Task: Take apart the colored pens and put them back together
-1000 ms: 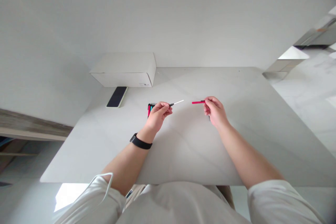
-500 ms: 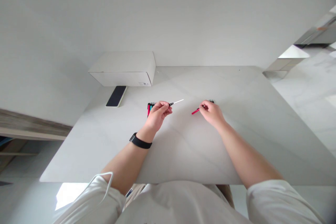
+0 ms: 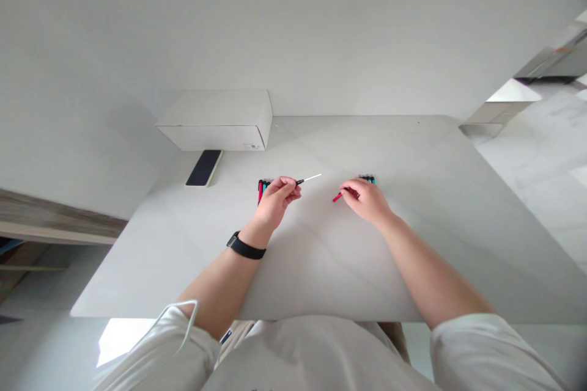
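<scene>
Though half hidden by the curled right hand (image 3: 367, 201), one slim red plastic pen (image 3: 338, 197) pinched between fingers, right of centre, with a small row of teal-and-black pen ends (image 3: 367, 179) just beyond the knuckles. Likewise pinched in the left hand (image 3: 275, 198), one thin black-handled tool (image 3: 300, 182) with a white tip, just beside at least three red, teal and black pens (image 3: 261, 188) lying on the smooth, pale marble-look tabletop (image 3: 367, 146).

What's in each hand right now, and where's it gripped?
Left hand: a slim white-tipped stick, pinched behind its black section. Right hand: a red stick, gripped in the fingers; the exact spot is hidden.
</scene>
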Motion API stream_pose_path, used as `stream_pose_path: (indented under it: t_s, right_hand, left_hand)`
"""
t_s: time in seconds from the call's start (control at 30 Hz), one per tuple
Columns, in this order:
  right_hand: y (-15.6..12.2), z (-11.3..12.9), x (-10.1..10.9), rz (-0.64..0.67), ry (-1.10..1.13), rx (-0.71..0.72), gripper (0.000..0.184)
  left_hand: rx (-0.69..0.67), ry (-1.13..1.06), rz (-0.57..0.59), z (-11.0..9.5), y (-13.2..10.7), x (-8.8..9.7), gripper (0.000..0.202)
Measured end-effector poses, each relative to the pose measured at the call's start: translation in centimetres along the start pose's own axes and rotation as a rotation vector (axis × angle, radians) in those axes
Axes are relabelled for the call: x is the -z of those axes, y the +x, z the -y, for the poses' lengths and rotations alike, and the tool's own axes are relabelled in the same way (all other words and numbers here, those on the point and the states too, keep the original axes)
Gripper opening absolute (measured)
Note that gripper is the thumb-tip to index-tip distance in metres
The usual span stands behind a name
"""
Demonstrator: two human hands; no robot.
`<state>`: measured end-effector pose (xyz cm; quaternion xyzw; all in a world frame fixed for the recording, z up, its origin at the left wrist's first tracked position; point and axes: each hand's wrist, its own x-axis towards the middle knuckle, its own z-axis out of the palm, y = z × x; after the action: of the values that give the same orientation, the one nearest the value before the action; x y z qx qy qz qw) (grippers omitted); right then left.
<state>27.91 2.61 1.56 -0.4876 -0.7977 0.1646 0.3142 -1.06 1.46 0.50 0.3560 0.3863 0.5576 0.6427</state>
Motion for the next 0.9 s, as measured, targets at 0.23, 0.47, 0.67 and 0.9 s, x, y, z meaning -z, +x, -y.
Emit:
stream_pose_path:
  t_s: [0.23,0.47,0.67,0.9]
  right_hand:
    - [-0.4,0.3,0.0,0.041,-0.019,0.048,0.022]
    - [-0.3,0.5,0.2,-0.006,0.001,0.052,0.024]
    - [0.0,1.1,1.0,-0.109,0.112,-0.108,0.026]
    - [0.2,0.4,1.3,-0.239,0.213,-0.297,0.029]
  left_hand:
    - [0.004,-0.002,-0.003,0.0,0.0,0.0,0.024]
    - [0.006,0.001,0.003,-0.1,-0.1,0.0,0.024]
    - [0.007,0.005,0.012,-0.2,-0.2,-0.1,0.024]
    - [0.009,0.012,-0.002,-0.2,-0.2,-0.1,0.026]
